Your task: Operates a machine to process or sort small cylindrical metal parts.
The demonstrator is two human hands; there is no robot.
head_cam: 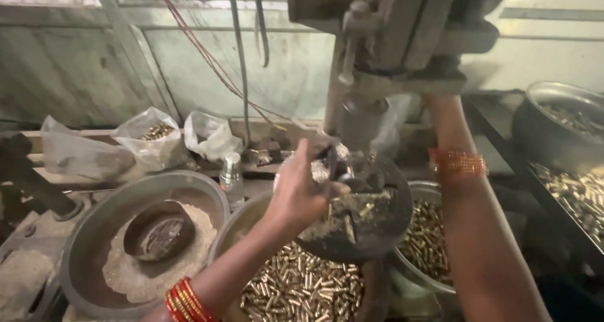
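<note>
Item: drill press point(390, 51) station, seen from above. Our left hand point(301, 186) sat at the round work table point(377, 224) of the press, fingers curled and pinched close round a small piece right under the spindle point(362, 124); the piece itself was too small and blurred to name, prob. one of the brass pieces. Our right hand was hidden behind the machine head, arm point(469, 234) raised up the right side, so we could not tell its grip or how far open it was; likely on the feed lever, but not seen. Brass pieces lay heaped in the pan point(302, 290) below the left wrist, more in the bowl point(425, 240) just right of the table, more in the tray point(576, 193) and big pot point(560, 117) at far right. Left: basin point(82, 246) w/ pale shavings and a small dish point(157, 231) in it; plastic bags point(154, 139) along the back ledge; small bottle point(231, 174) nr the basin. Chips littered the table. To do this step well, in our judgement: keep the piece seated square under the spindle, fingertips low and clear of the bit, feed slow and even, brush chips off so the piece sat flat, bangles kept away from the turning part.
</note>
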